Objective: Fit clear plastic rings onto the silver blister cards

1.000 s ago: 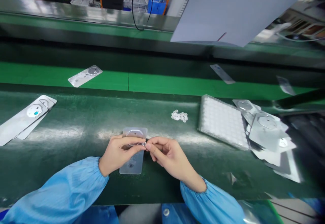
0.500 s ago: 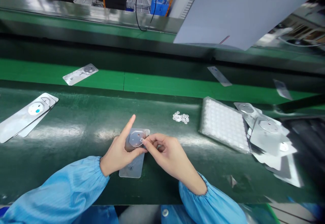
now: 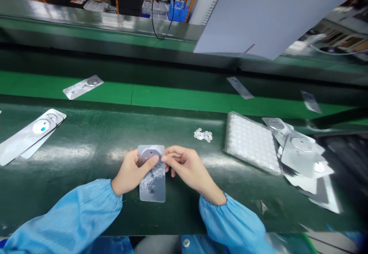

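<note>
You are seated at a dark green conveyor belt (image 3: pixel 94 131), with a second green belt strip (image 3: pixel 184 96) beyond it and a large grey sheet (image 3: pixel 258 12) overhanging the far right. On the belt to your right lies a clear tray (image 3: pixel 250 142) filled with rows of small white pieces, and just beside it is an overlapping pile of silvery blister cards (image 3: pixel 300 156). To your left sits a stack of similar cards (image 3: pixel 30 133); another single card (image 3: pixel 83 87) lies on the far strip. A small cluster of loose clear discs (image 3: pixel 203 134) rests on the belt between the tray and your hands. Directly in front of you, at the near side of the belt, is the clear blister card (image 3: pixel 152 183), upright in your view, with a round recess (image 3: pixel 150 155) at its far end. Your left hand (image 3: pixel 129 173) grips the card from its left edge, thumb pressed across the lower rim of the recess. Your right hand (image 3: pixel 186 165) stands at the card's right edge, with its fingers held close together and their tips at the recess; you cannot tell whether they pinch anything.
</note>
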Action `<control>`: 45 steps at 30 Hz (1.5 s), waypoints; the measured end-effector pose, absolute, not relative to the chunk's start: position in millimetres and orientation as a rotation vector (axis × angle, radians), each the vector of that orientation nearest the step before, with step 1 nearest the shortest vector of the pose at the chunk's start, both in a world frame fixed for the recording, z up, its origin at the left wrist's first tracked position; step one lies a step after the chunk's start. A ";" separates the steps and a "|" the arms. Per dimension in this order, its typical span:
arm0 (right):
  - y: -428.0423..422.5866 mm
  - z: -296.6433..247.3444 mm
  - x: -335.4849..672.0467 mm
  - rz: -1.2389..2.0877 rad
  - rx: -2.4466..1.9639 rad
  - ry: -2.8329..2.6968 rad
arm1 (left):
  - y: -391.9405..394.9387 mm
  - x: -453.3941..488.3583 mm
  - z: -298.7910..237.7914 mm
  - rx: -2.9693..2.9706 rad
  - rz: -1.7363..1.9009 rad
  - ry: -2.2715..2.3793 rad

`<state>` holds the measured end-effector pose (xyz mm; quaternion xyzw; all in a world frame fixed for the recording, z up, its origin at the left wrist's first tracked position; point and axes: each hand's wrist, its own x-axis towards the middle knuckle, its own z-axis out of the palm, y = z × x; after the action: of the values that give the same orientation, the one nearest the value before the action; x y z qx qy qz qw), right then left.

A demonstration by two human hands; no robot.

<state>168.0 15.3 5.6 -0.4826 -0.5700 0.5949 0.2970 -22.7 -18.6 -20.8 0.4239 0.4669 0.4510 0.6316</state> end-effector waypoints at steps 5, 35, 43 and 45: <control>-5.3 -12.5 158.0 1.812 -1.218 -1.567 | -10.4 -17.1 -22.4 1.023 1.119 1.212; 6.7 -13.1 137.0 1.809 -0.943 -1.813 | -4.0 -28.8 4.5 0.756 1.123 1.029; 1.8 -20.5 162.5 1.660 -1.039 -1.830 | 7.7 -20.5 -8.8 0.552 1.107 1.079; 2.5 -16.8 162.8 1.371 -1.093 -1.784 | 3.7 -17.6 -9.8 0.600 1.075 1.113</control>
<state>162.8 2.5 -16.8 -0.4148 -0.6771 0.5201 0.3147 -17.6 3.7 -9.8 0.2669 0.4949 0.4780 0.6748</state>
